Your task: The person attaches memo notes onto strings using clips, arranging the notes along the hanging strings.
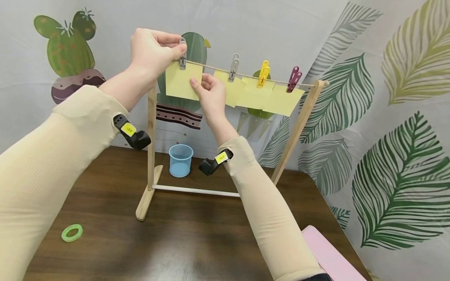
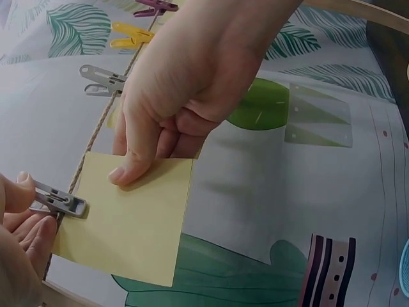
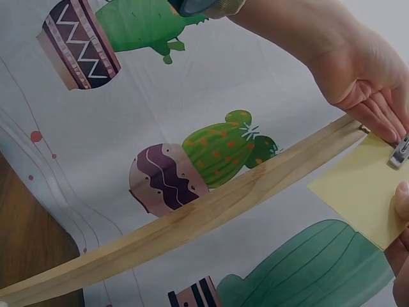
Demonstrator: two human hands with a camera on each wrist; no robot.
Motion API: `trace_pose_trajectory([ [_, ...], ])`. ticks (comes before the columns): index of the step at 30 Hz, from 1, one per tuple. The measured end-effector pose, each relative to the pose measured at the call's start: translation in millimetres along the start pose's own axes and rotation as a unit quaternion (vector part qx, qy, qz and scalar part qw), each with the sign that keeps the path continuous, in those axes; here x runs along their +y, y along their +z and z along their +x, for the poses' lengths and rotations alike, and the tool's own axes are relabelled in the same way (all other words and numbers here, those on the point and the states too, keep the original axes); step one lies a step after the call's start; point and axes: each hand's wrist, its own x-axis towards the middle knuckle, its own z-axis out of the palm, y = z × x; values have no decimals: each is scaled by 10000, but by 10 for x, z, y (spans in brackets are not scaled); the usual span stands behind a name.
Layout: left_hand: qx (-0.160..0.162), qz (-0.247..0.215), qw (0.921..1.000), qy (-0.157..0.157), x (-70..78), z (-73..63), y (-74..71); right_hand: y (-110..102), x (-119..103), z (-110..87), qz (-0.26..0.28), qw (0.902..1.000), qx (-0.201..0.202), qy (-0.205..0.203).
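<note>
My left hand [image 1: 152,48] pinches a grey clothespin [image 1: 183,58] between thumb and fingers at the left end of the twine [image 1: 242,74]. Its jaws sit over the twine and the top edge of a yellow paper square [image 1: 181,86]. The right edge of that square is pinched by my right hand [image 1: 213,93], thumb in front and fingers behind. Farther right along the twine, another grey clothespin [image 1: 233,68], a yellow clothespin [image 1: 263,74] and a purple clothespin [image 1: 294,80] hold more yellow paper squares [image 1: 283,101], which partly overlap.
A wooden frame [image 1: 152,136] with a white lower bar [image 1: 197,191] carries the twine. Behind the bar stands a blue mesh cup [image 1: 181,162]. A green ring [image 1: 72,233] lies at the table's left, and a pink object [image 1: 330,253] at the right edge. A plant-print cloth [image 1: 246,23] hangs behind.
</note>
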Motion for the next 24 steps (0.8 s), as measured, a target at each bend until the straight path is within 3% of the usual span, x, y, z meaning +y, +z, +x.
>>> trace_pose_trajectory([
  [8, -115, 120, 9998, 100, 3, -36, -14, -25, 41, 5, -5, 9999, -95, 107],
  [24, -117, -369, 9991, 199, -11, -65, -32, -79, 150, -50, -118, 9999, -113, 58],
])
